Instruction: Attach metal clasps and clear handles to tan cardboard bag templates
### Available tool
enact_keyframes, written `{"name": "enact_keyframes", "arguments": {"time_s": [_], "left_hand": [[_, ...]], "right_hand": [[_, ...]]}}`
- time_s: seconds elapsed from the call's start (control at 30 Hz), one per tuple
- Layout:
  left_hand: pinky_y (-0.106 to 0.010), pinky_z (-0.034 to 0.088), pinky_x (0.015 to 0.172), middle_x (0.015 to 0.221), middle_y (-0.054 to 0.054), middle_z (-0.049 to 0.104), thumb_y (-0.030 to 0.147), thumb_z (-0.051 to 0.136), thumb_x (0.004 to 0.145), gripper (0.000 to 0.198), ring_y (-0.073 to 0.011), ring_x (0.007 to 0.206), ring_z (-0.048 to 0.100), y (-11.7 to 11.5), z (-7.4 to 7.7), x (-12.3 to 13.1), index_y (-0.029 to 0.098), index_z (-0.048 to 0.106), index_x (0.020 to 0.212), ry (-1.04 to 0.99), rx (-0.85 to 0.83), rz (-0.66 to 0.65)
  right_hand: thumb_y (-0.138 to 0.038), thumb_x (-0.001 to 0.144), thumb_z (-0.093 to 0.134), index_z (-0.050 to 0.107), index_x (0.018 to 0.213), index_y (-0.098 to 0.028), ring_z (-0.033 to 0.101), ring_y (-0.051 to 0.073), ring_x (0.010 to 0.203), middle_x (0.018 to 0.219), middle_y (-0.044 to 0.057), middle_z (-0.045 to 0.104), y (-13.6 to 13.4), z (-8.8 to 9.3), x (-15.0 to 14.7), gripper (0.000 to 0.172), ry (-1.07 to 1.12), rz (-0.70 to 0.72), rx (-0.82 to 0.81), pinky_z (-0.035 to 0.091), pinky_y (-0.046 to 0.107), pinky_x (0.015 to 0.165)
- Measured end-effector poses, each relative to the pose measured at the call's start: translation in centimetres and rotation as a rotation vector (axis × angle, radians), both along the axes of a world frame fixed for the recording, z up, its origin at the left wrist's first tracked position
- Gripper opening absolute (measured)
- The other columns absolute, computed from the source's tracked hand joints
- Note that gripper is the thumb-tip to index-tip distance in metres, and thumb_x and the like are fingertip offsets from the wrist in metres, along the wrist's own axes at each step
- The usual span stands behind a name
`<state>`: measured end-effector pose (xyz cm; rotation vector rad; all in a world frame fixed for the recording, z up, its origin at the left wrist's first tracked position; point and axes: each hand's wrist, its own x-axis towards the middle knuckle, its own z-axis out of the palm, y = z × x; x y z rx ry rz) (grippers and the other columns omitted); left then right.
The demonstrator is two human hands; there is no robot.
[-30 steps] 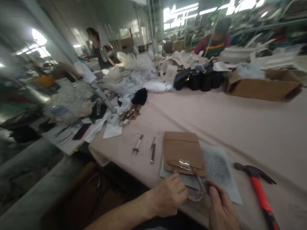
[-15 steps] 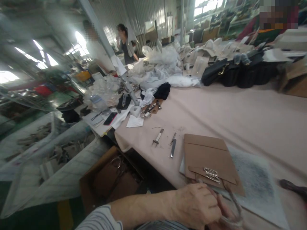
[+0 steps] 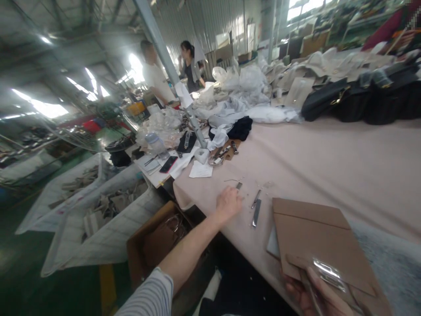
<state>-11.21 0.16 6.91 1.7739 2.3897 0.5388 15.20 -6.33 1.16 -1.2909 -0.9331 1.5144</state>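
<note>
My left hand (image 3: 229,202) reaches out over the table with its fingers curled round a slim metal tool (image 3: 239,186). Only the tool's flat end shows past the fingers. At the lower right, my right hand (image 3: 324,292) grips the near edge of a brown leather bag (image 3: 305,219), fingers beneath and thumb on top. A shiny silver clasp (image 3: 329,273) sits on the bag's strap piece, close to my thumb. Between the hands lie a flat metal strip (image 3: 257,213) and a thin metal tool (image 3: 256,199).
A speckled grey sheet (image 3: 391,254) lies under the bag. Left of the table stand a cardboard box (image 3: 141,250) and white bins (image 3: 72,245) of scraps. A post (image 3: 197,125), a phone (image 3: 168,164) and plastic wraps are beyond. Black bags (image 3: 355,103) line the back; people stand farther off.
My left hand has left the bag's near edge, moved forward and left, and closed on the slim tool. The right hand now shows at the bag's edge. The view has shifted left.
</note>
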Motion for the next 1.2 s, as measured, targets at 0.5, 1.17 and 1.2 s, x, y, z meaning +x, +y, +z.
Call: {"name": "enact_keyframes", "arguments": {"time_s": [0.5, 1.17, 1.2], "left_hand": [[-0.007, 0.028, 0.044, 0.039, 0.009, 0.045, 0.014, 0.046, 0.087, 0.041, 0.0022, 0.032, 0.04, 4.4, -1.3, -5.0, 0.004, 0.046, 0.047, -0.465, -0.292, -0.162], [-0.026, 0.055, 0.072, 0.085, -0.009, 0.075, 0.047, 0.089, 0.069, 0.045, -0.0149, 0.073, 0.068, -3.8, 0.9, 8.6, 0.009, 0.074, 0.088, -1.551, -0.029, -0.248], [-0.027, 0.055, 0.074, 0.085, -0.009, 0.075, 0.047, 0.088, 0.07, 0.045, -0.0155, 0.074, 0.069, -3.8, 1.0, 8.5, 0.009, 0.074, 0.089, -1.533, -0.037, -0.259]], "right_hand": [[-0.027, 0.054, 0.095, 0.068, 0.086, -0.02, 0.06, 0.015, 0.055, 0.077, -0.001, 0.067, -0.5, 1.4, -0.5, 0.043, 0.422, -0.04, -0.437, 0.054, 0.027, 0.048], [-0.042, 0.065, 0.09, 0.078, 0.086, -0.02, 0.067, 0.027, 0.086, 0.093, 0.007, 0.073, -2.9, 1.4, -0.3, 0.034, 0.249, -0.024, -0.247, 0.061, 0.042, 0.076], [-0.044, 0.064, 0.09, 0.078, 0.085, -0.02, 0.067, 0.029, 0.09, 0.094, 0.008, 0.074, -3.0, 1.3, -0.1, 0.034, 0.228, -0.031, -0.252, 0.061, 0.044, 0.081]]}}
